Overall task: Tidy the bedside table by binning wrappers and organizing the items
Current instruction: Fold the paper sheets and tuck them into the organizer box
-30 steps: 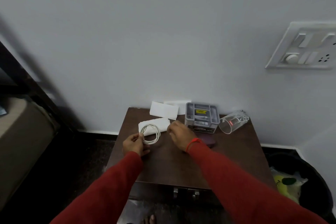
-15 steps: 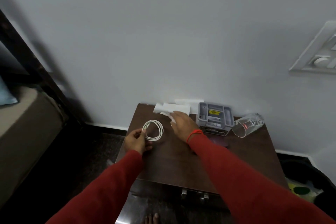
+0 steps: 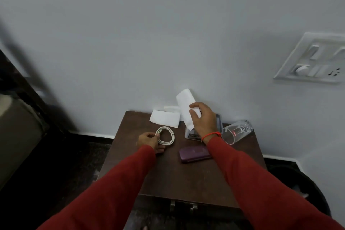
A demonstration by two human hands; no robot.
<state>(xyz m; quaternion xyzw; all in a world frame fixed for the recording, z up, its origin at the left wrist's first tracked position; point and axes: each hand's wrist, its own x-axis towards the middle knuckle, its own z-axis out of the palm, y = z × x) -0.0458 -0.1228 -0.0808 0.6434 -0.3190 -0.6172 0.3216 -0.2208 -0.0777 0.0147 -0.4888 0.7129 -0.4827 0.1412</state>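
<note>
On the dark wooden bedside table (image 3: pixel 186 179) my left hand (image 3: pixel 150 141) holds the near side of a coiled white cable (image 3: pixel 166 135) that lies on the tabletop. My right hand (image 3: pixel 203 119) grips a white tissue (image 3: pixel 183 103), lifted above the grey organizer tray (image 3: pixel 218 118), which it mostly hides. Another white tissue (image 3: pixel 165 118) lies flat at the table's back edge, with a further white piece behind it against the wall. A purple phone (image 3: pixel 195 154) lies mid-table.
A clear drinking glass (image 3: pixel 237 132) lies on its side at the right rear of the table. A black bin (image 3: pixel 306 188) stands on the floor to the right. A bed edge (image 3: pixel 16 136) is at the left. A switch plate (image 3: pixel 313 59) is on the wall.
My right hand has picked a tissue up off the table and raised it over the tray. The phone is now uncovered. My left hand still holds the cable coil.
</note>
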